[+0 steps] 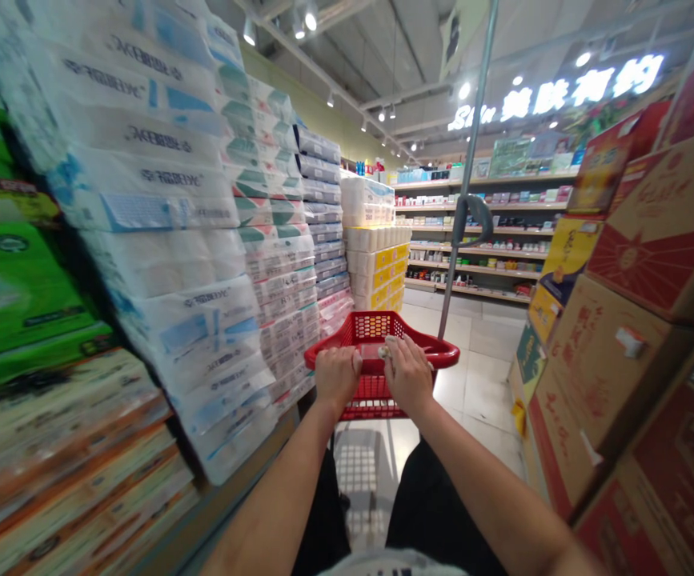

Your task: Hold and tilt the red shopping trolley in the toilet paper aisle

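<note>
In front of my body is a red plastic shopping cart (pixel 376 324) with a perforated basket. My left hand (pixel 335 376) is closed around the left part of its red handle (pixel 371 362). My right hand (pixel 407 372) grips the same handle further right, its fingers bent over the bar. By the right thumb and fingertips shows a small pale spot that I cannot make out. A tall grey metal pole (pixel 463 192) with a dark hook-like piece rises at the cart's right side. The inside of the basket is mostly hidden by the hands and handle.
Stacked white tissue packs (pixel 190 184) line the left side, with green packages (pixel 16 280) nearer. Cardboard boxes (pixel 599 360) are piled on the right. A pale tiled floor (pixel 479 376) runs between them towards shelves of small goods (pixel 484 232) at the back.
</note>
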A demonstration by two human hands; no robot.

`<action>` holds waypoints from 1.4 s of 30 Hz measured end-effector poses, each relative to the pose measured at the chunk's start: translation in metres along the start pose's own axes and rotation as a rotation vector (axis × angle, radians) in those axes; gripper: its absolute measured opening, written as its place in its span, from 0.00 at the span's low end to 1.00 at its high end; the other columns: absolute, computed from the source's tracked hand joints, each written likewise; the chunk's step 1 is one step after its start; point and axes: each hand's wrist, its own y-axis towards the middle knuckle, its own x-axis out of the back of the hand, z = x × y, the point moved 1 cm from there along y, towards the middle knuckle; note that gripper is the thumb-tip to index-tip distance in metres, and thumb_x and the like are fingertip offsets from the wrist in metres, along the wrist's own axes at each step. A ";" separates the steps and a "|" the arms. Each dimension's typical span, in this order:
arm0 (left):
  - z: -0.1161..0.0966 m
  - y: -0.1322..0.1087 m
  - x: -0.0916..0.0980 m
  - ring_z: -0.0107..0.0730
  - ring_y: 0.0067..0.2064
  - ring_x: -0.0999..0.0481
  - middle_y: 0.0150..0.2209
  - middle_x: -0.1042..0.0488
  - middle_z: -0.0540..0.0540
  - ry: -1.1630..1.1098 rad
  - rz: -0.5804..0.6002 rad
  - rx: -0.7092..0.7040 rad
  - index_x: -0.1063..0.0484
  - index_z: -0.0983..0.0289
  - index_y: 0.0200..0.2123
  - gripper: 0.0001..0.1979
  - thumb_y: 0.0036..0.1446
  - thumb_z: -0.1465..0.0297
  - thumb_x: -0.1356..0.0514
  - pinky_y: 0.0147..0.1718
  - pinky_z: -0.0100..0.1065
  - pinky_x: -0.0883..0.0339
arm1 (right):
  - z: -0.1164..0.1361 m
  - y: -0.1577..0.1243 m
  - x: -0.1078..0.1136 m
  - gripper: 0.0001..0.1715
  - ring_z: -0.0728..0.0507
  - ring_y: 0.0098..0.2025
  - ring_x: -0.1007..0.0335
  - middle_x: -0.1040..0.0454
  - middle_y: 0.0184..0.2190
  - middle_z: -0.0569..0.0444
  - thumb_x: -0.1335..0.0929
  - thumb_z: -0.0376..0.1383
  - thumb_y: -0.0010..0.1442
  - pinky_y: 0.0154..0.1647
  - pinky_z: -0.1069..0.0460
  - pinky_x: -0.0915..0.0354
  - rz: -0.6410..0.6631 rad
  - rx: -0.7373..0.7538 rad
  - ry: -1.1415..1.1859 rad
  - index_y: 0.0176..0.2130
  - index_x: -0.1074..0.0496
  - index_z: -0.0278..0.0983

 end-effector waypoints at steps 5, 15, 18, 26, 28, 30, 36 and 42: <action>0.000 0.000 0.001 0.40 0.38 0.30 0.33 0.24 0.57 -0.002 -0.003 -0.001 0.28 0.63 0.35 0.17 0.66 0.66 0.56 0.41 0.42 0.49 | -0.001 -0.006 -0.002 0.21 0.39 0.59 0.38 0.30 0.54 0.46 0.38 0.33 0.63 0.61 0.43 0.44 -0.029 0.085 0.022 0.55 0.33 0.35; -0.002 0.001 0.000 0.41 0.39 0.29 0.35 0.23 0.59 -0.027 0.012 0.021 0.27 0.64 0.37 0.19 0.66 0.66 0.56 0.42 0.42 0.48 | 0.008 -0.009 -0.006 0.21 0.37 0.62 0.44 0.33 0.57 0.44 0.39 0.33 0.65 0.62 0.40 0.48 0.035 0.108 -0.048 0.57 0.34 0.36; -0.001 0.001 -0.001 0.41 0.39 0.29 0.35 0.23 0.59 -0.017 0.019 0.026 0.27 0.64 0.37 0.19 0.66 0.66 0.56 0.42 0.42 0.48 | 0.010 -0.009 -0.008 0.20 0.37 0.62 0.44 0.33 0.56 0.44 0.39 0.35 0.66 0.63 0.39 0.49 0.053 0.131 -0.048 0.56 0.34 0.36; -0.002 0.001 0.000 0.40 0.38 0.29 0.34 0.24 0.58 -0.021 0.020 0.011 0.28 0.64 0.36 0.19 0.66 0.66 0.57 0.41 0.42 0.48 | 0.015 -0.003 -0.012 0.21 0.38 0.60 0.42 0.32 0.56 0.46 0.39 0.36 0.67 0.62 0.40 0.48 0.065 0.159 -0.038 0.58 0.34 0.38; -0.002 0.000 0.001 0.40 0.38 0.29 0.34 0.24 0.58 -0.019 0.011 0.003 0.28 0.64 0.36 0.19 0.66 0.66 0.57 0.41 0.42 0.48 | 0.009 -0.009 -0.013 0.23 0.38 0.62 0.45 0.34 0.58 0.47 0.38 0.34 0.66 0.63 0.41 0.49 0.053 0.247 -0.052 0.59 0.36 0.41; -0.002 -0.001 0.001 0.41 0.38 0.30 0.34 0.24 0.58 -0.013 0.007 0.003 0.28 0.63 0.36 0.18 0.66 0.67 0.56 0.41 0.42 0.48 | 0.006 -0.010 -0.012 0.23 0.39 0.62 0.44 0.33 0.58 0.48 0.39 0.33 0.66 0.63 0.42 0.49 0.072 0.298 -0.048 0.60 0.36 0.41; 0.000 0.001 0.001 0.41 0.37 0.30 0.34 0.24 0.58 -0.010 0.013 0.001 0.28 0.63 0.36 0.19 0.67 0.66 0.58 0.40 0.42 0.48 | 0.018 -0.006 -0.013 0.23 0.39 0.62 0.44 0.33 0.57 0.47 0.39 0.33 0.66 0.63 0.41 0.50 0.100 0.178 -0.041 0.59 0.35 0.38; -0.001 0.000 0.002 0.40 0.38 0.29 0.34 0.24 0.58 -0.018 0.010 0.003 0.28 0.63 0.36 0.19 0.66 0.66 0.57 0.41 0.41 0.48 | 0.020 -0.015 -0.012 0.26 0.39 0.63 0.46 0.36 0.61 0.49 0.41 0.30 0.66 0.64 0.42 0.52 0.103 0.231 -0.051 0.62 0.39 0.42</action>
